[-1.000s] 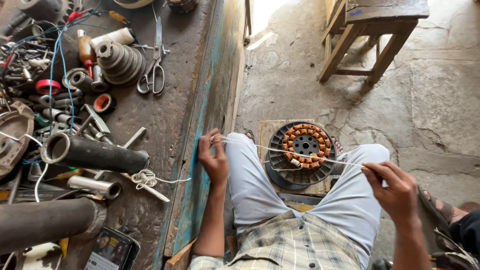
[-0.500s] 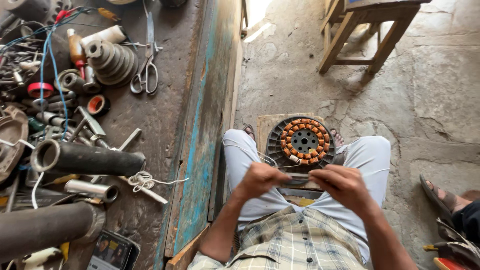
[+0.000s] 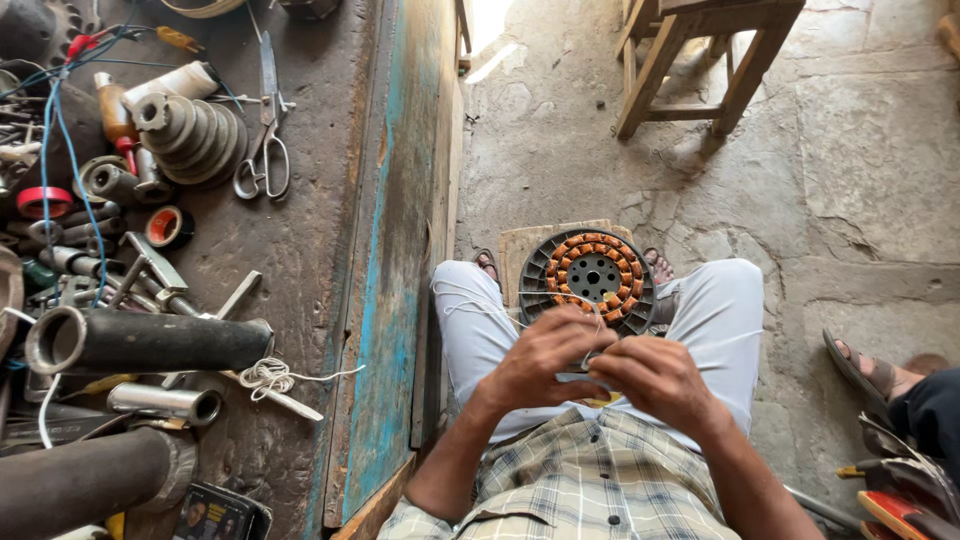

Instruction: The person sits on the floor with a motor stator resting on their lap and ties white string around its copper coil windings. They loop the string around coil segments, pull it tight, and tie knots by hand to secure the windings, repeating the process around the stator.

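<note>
Now drawn together over lap, both hands: left hand (image 3: 545, 355) and right hand (image 3: 650, 378), fingers pinching thin white thread (image 3: 470, 305) below motor stator (image 3: 592, 277). Handling light, limp, breakable; gripping near ends.

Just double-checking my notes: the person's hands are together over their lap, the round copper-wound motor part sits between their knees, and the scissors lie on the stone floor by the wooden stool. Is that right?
Not quite. The head view shows the scissors on the cluttered workbench at left, not on the floor by the wooden stool. The rest holds: left hand and right hand meet over the lap, with the copper-wound motor part between the knees.
</note>
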